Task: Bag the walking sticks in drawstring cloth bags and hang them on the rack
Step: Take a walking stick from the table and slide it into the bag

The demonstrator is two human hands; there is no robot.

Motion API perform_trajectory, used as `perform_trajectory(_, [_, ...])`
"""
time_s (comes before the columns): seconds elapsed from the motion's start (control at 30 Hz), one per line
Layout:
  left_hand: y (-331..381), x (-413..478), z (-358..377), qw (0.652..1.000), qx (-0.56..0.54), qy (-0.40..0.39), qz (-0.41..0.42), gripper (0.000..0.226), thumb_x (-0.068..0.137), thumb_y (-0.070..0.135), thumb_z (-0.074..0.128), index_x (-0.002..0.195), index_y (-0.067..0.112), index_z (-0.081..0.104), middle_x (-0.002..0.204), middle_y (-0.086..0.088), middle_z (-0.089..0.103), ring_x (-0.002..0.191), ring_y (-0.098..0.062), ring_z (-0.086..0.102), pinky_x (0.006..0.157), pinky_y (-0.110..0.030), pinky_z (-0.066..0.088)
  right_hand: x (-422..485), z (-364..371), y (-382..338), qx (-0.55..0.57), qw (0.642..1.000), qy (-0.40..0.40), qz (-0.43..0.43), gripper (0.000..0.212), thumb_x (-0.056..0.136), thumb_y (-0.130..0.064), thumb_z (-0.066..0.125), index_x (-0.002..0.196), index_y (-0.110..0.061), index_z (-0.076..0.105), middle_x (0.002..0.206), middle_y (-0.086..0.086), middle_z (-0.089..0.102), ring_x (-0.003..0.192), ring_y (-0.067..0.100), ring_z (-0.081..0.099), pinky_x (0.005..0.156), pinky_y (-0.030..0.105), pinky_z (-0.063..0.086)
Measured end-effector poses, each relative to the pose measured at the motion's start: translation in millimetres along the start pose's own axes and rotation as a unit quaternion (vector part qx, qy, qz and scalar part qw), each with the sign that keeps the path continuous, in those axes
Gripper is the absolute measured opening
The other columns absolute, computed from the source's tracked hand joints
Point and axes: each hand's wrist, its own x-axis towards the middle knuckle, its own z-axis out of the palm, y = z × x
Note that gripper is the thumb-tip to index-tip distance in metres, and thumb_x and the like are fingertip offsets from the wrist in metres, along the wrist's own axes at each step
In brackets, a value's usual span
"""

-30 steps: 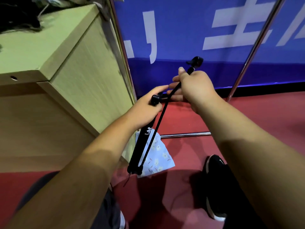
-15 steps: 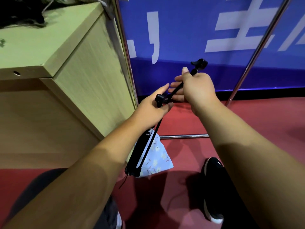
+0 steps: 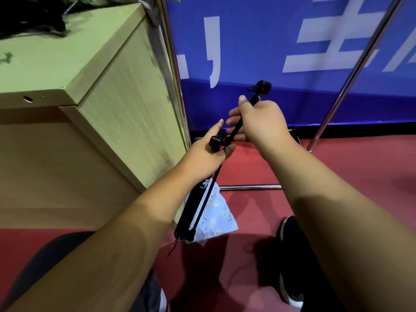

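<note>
The walking stick [image 3: 194, 206] is in mid-air at the centre of the view. It is folded into black sections that run from 7 o'clock up to 1 o'clock. The left hand [image 3: 206, 155] is curled round the thicker bundled part just under a black knob. The right hand [image 3: 263, 122] is clamped on the thin upper section, thumb laid along it, with the grip head sticking out past it at 1 o'clock.

The flowered cloth bag [image 3: 217, 218] hangs behind the stick at 6 o'clock of the left hand. Whether that hand also pinches its mouth cannot be told.

The stick looks light and rigid within each section but loose at the joints, so the sections may swing or splay if only one is held. Smooth tubes can slide through a slack grip. It is best gripped round the whole bundle near its middle, with the tips kept together to feed into the bag. The bag is soft and limp, so its mouth needs holding open by the hem.

The rack [image 3: 360, 66] has a chrome upright slanting at 2 o'clock and a low bar at 5 o'clock of the hands. A pale wood worktop [image 3: 67, 64] stands at 10 o'clock, against a blue banner [image 3: 247, 41] and above a red floor [image 3: 349, 172]
</note>
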Motion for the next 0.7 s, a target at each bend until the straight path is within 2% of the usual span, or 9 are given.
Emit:
perform_trajectory(0.13, [3, -3, -5, 1.0, -0.015, 0.001, -0.013, 0.088, 0.08, 0.063, 0.076, 0.158, 0.049, 0.037, 0.13, 0.022, 0.071, 0.122, 0.003, 0.066, 0.114, -0.034, 0.049, 1, 1, -2, 0.012, 1.0, 0.002, 0.02, 0.047, 0.113, -0.039, 0.049, 0.093, -0.006, 0.075, 0.081, 0.009, 0.08, 0.076, 0.028, 0.081, 0.079, 0.054, 0.067])
perform_trajectory(0.2, [2, -3, -3, 1.0, -0.006, -0.003, -0.017, 0.087, 0.079, 0.067, 0.074, 0.157, 0.051, 0.038, 0.133, 0.023, 0.07, 0.125, 0.004, 0.063, 0.115, -0.037, 0.048, -1, 2, -3, 0.011, 1.0, -0.002, 0.021, 0.047, 0.113, -0.039, 0.048, 0.095, -0.005, 0.075, 0.083, 0.011, 0.081, 0.076, 0.028, 0.081, 0.079, 0.053, 0.067])
perform_trajectory(0.33, [3, -4, -2, 0.999, 0.021, -0.003, -0.031, 0.079, 0.08, 0.069, 0.069, 0.153, 0.058, 0.04, 0.134, 0.023, 0.069, 0.125, 0.001, 0.063, 0.115, -0.038, 0.048, -6, 4, -4, 0.003, 1.0, -0.014, 0.018, 0.046, 0.114, -0.037, 0.048, 0.1, -0.002, 0.075, 0.087, 0.014, 0.081, 0.079, 0.028, 0.081, 0.072, 0.043, 0.068])
perform_trajectory(0.4, [3, -7, -3, 0.999, 0.014, 0.005, -0.039, 0.08, 0.079, 0.066, 0.069, 0.154, 0.051, 0.044, 0.13, 0.02, 0.071, 0.118, 0.002, 0.066, 0.11, -0.037, 0.051, -7, 5, -3, 0.009, 0.999, -0.019, 0.025, 0.046, 0.114, -0.037, 0.048, 0.103, -0.001, 0.075, 0.089, 0.015, 0.08, 0.08, 0.029, 0.081, 0.064, 0.036, 0.068])
perform_trajectory(0.43, [4, -8, -3, 0.999, -0.001, 0.013, -0.045, 0.078, 0.079, 0.062, 0.07, 0.152, 0.044, 0.05, 0.124, 0.017, 0.075, 0.108, 0.001, 0.069, 0.106, -0.038, 0.054, -8, 5, -4, 0.021, 0.999, -0.022, 0.033, 0.047, 0.114, -0.036, 0.048, 0.105, 0.001, 0.074, 0.09, 0.017, 0.079, 0.081, 0.031, 0.08, 0.06, 0.033, 0.066])
perform_trajectory(0.5, [10, -13, -1, 0.998, -0.021, 0.026, -0.045, 0.06, 0.08, 0.051, 0.069, 0.137, 0.034, 0.065, 0.107, 0.005, 0.079, 0.086, -0.006, 0.067, 0.092, -0.038, 0.058, -9, 5, -3, 0.036, 0.998, -0.028, 0.038, 0.047, 0.114, -0.035, 0.047, 0.106, 0.003, 0.073, 0.09, 0.018, 0.078, 0.079, 0.032, 0.08, 0.056, 0.031, 0.064])
perform_trajectory(0.6, [16, -23, 2, 0.999, -0.026, 0.035, -0.031, 0.035, 0.08, 0.039, 0.066, 0.113, 0.029, 0.072, 0.097, -0.011, 0.076, 0.073, -0.013, 0.058, 0.072, -0.038, 0.053, -7, 6, 0, 0.019, 0.999, -0.033, 0.034, 0.046, 0.113, -0.037, 0.05, 0.102, 0.0, 0.074, 0.088, 0.016, 0.08, 0.073, 0.03, 0.081, 0.066, 0.041, 0.068])
perform_trajectory(0.7, [20, -26, 4, 0.999, -0.024, 0.029, -0.031, 0.021, 0.083, 0.031, 0.064, 0.098, 0.043, 0.072, 0.092, -0.013, 0.073, 0.07, -0.015, 0.057, 0.07, -0.046, 0.056, -5, 6, 3, 0.017, 0.999, -0.036, 0.03, 0.044, 0.112, -0.037, 0.053, 0.098, -0.001, 0.074, 0.088, 0.017, 0.08, 0.075, 0.033, 0.081, 0.075, 0.051, 0.068])
